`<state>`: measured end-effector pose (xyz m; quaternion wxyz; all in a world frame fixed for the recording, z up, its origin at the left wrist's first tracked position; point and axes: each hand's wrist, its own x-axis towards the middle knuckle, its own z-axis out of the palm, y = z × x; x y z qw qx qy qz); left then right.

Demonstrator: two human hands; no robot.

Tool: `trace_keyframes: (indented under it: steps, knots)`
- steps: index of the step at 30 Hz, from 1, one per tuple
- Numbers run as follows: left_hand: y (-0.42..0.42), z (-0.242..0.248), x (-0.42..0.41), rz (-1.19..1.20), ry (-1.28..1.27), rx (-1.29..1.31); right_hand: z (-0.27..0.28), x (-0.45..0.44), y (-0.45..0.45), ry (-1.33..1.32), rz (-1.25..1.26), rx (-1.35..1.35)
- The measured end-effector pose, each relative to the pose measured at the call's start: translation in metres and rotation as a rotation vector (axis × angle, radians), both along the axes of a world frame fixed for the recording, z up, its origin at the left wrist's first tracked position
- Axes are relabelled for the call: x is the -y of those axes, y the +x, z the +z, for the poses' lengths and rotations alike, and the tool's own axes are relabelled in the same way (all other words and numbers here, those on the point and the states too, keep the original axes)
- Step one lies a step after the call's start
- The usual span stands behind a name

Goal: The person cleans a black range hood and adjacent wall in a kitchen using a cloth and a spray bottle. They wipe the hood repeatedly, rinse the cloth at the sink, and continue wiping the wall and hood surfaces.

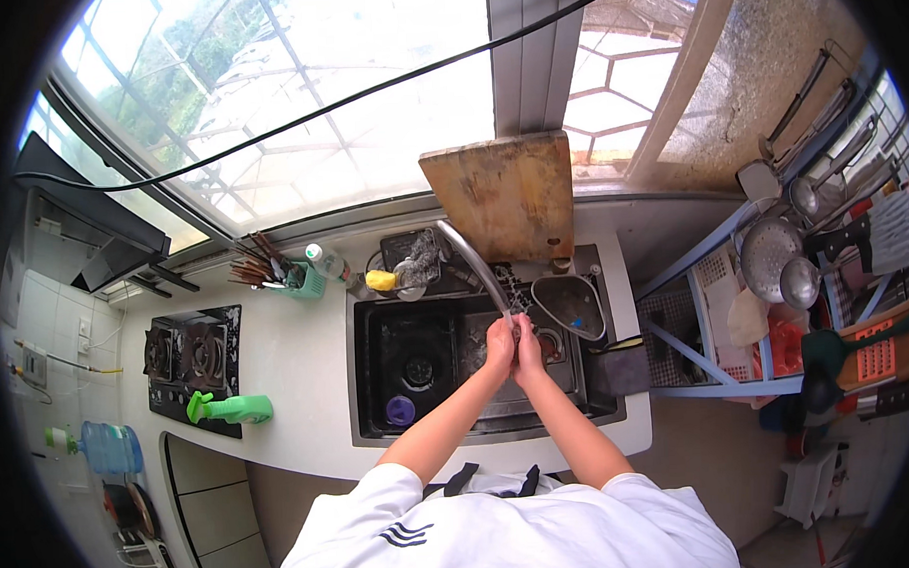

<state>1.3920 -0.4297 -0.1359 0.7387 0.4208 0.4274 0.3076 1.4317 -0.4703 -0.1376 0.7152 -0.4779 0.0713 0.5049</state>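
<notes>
My left hand [501, 344] and my right hand [529, 345] are pressed together under the end of the curved metal faucet [475, 259], above the dark double-basin sink [405, 329]. Water seems to run over them. Whether anything lies between the palms is hidden. A triangular strainer basket [568, 304] sits at the sink's back right corner, just beyond my right hand. In the left basin lies a small purple round object [400, 410].
A wooden cutting board [507, 192] leans behind the faucet. A yellow sponge [381, 280] and a clear bottle [328, 263] stand at the back. Left are a green spray bottle [237, 409] and a gas stove [194, 361]. A grey cloth [619, 368] hangs right of the sink.
</notes>
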Motion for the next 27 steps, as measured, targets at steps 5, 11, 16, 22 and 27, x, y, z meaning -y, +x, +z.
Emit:
trace_keyframes:
  steps: [5,11,16,22,27]
  knots:
    - [-0.006,-0.023,-0.008,0.043,-0.129,0.226,0.016,-0.005,-0.012,-0.047,-0.023,0.344]
    - [-0.022,0.008,-0.022,-0.255,-0.582,0.298,0.012,-0.003,-0.003,-0.030,0.075,1.092]
    - [-0.028,0.030,-0.031,-0.253,-0.635,0.467,0.022,0.004,-0.009,-0.035,0.051,1.304]
    - [-0.032,0.047,-0.020,-0.205,-0.735,0.440,0.047,-0.010,0.003,-0.004,0.066,1.288]
    - [-0.051,0.031,-0.026,-0.185,-0.809,0.263,0.030,-0.011,0.013,-0.153,0.292,1.095]
